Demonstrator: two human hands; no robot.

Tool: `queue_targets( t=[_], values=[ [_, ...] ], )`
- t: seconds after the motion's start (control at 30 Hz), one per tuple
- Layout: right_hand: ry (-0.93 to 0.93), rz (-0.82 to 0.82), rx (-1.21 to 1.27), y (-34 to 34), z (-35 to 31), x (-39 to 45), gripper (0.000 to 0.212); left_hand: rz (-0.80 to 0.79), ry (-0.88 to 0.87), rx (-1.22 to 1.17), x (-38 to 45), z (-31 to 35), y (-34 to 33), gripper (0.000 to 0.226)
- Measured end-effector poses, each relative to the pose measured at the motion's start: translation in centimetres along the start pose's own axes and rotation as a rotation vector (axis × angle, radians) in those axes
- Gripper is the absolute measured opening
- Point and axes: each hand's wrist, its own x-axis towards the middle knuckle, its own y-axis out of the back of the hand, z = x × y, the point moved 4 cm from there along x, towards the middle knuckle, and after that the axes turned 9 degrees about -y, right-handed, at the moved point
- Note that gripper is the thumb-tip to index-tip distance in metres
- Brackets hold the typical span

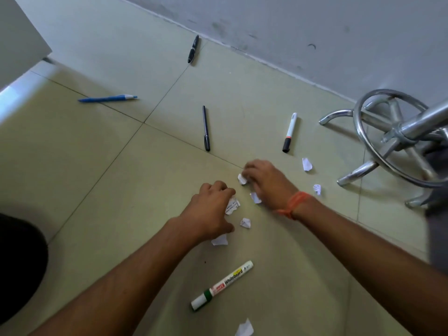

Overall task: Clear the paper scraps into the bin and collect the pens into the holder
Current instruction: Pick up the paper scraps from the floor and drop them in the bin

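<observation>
Both my hands reach down to a tiled floor strewn with white paper scraps. My left hand (209, 209) is closed on a printed scrap (232, 206). My right hand (264, 180), with an orange band at the wrist, pinches a small scrap (242, 179); another scrap (255, 198) lies under its palm. Loose scraps lie at centre (245, 223), by my left wrist (220, 240), to the right (307, 164) (317, 189) and at the bottom edge (244, 328). Pens lie about: a green whiteboard marker (221, 286), a black-capped white marker (289, 132), a thin black pen (206, 128), a blue pen (108, 98), a black pen (193, 49) near the wall.
A chrome stool base (392, 139) with a foot ring stands at the right. A grey wall (315, 32) runs along the back. A dark rounded object (19, 258) sits at the left edge, and a pale panel (19, 37) at the top left. No bin or holder is visible.
</observation>
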Motion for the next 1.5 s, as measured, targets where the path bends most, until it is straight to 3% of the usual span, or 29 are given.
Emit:
queue_targets(
  t=[0.1,0.17,0.3,0.4,0.5,0.63,0.7,0.83,0.93,1.07,1.2,1.3,1.4,1.5],
  values=[
    [0.007,-0.045,0.053,-0.7,-1.6,-4.4,0.029,-0.031,-0.003,0.018,-1.0,0.1,-0.6,0.083],
    [-0.069,0.037,0.121,0.0,-0.9,-5.6,0.030,-0.049,0.003,0.032,-1.7,0.0,-0.8,0.081],
    [-0.450,0.306,0.113,4.4,5.8,-3.9,0.040,-0.041,0.023,0.039,-2.5,0.4,-0.7,0.090],
    [-0.692,0.186,0.007,5.3,11.2,-2.8,0.032,-0.043,0.035,0.052,-2.9,1.2,-0.8,0.096],
    [-0.628,0.062,-0.039,4.2,10.0,-3.3,0.031,-0.050,0.038,0.058,-3.1,1.6,-1.2,0.096],
    [-0.251,-0.054,0.083,0.7,2.0,-6.8,0.028,-0.082,0.022,0.092,-3.7,1.8,-1.8,0.093],
    [-0.228,0.000,0.149,0.2,0.4,-8.8,0.033,-0.089,0.019,0.119,-3.9,1.7,-2.0,0.095],
    [-0.600,0.265,0.153,1.5,4.7,-11.7,0.039,-0.091,0.025,0.133,-4.7,1.4,-2.3,0.101],
    [-0.816,0.167,0.117,1.5,8.9,-12.5,0.060,-0.054,0.025,0.098,-4.9,1.3,-2.6,0.101],
    [-0.722,0.041,0.078,1.0,9.3,-11.7,0.065,-0.016,0.007,0.063,-4.5,1.8,-3.1,0.104],
    [-0.444,0.011,0.160,0.7,4.2,-11.7,0.057,0.005,0.004,0.057,-3.8,1.9,-3.1,0.121],
    [-0.282,-0.131,0.049,-1.3,1.2,-12.9,0.085,-0.017,-0.019,0.105,-3.3,2.0,-3.0,0.127],
    [-0.300,-0.143,0.016,-2.8,-0.3,-12.7,0.091,-0.057,-0.050,0.138,-2.3,2.1,-3.1,0.112],
    [-0.326,-0.080,0.085,-3.1,-1.2,-11.0,0.086,-0.020,-0.100,0.152,-1.5,2.1,-3.2,0.075]
  ],
)
